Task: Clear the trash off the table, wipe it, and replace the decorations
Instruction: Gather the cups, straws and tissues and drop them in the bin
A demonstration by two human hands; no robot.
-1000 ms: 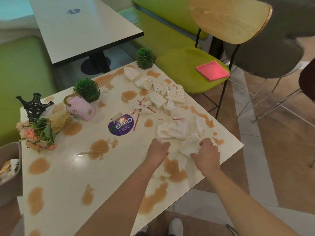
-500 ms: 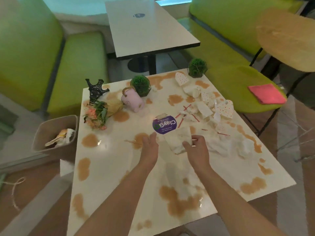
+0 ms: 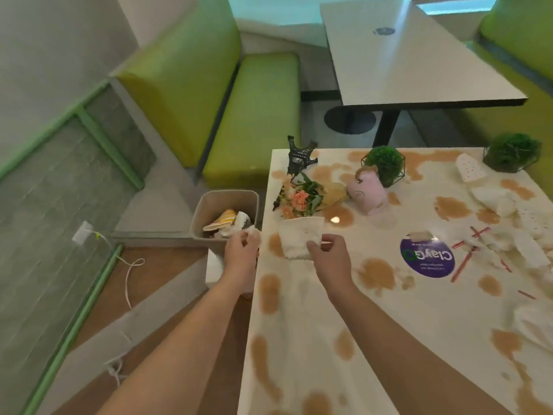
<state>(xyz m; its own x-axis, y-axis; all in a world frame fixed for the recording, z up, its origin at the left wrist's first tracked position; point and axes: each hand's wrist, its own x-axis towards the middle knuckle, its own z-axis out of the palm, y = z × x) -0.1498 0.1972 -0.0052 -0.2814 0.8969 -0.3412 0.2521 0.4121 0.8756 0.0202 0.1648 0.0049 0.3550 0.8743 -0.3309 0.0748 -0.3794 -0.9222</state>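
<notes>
My right hand (image 3: 327, 255) pinches a stained white napkin (image 3: 299, 238) above the left part of the stained white table (image 3: 302, 339). My left hand (image 3: 241, 253) holds a small crumpled white tissue (image 3: 253, 233) over the near rim of the beige trash bin (image 3: 223, 217), which stands on the floor beside the table and holds paper waste. More napkins, paper cups and red stirrers (image 3: 505, 247) litter the table's right side. A flower bouquet (image 3: 305, 197), a black Eiffel Tower figure (image 3: 297, 155), a tipped pink mug (image 3: 368, 191) and two green plant balls (image 3: 384, 163) lie at the far edge.
A green bench (image 3: 254, 115) sits behind the bin, and a second table (image 3: 404, 55) stands beyond. A purple round sticker (image 3: 426, 257) marks the tabletop. Brown spill patches cover the surface. A white cable (image 3: 128, 274) trails on the floor at left.
Both hands have carried paper from the pile of trash at the table's right side leftwards to the bin; the view has swung left with them.
</notes>
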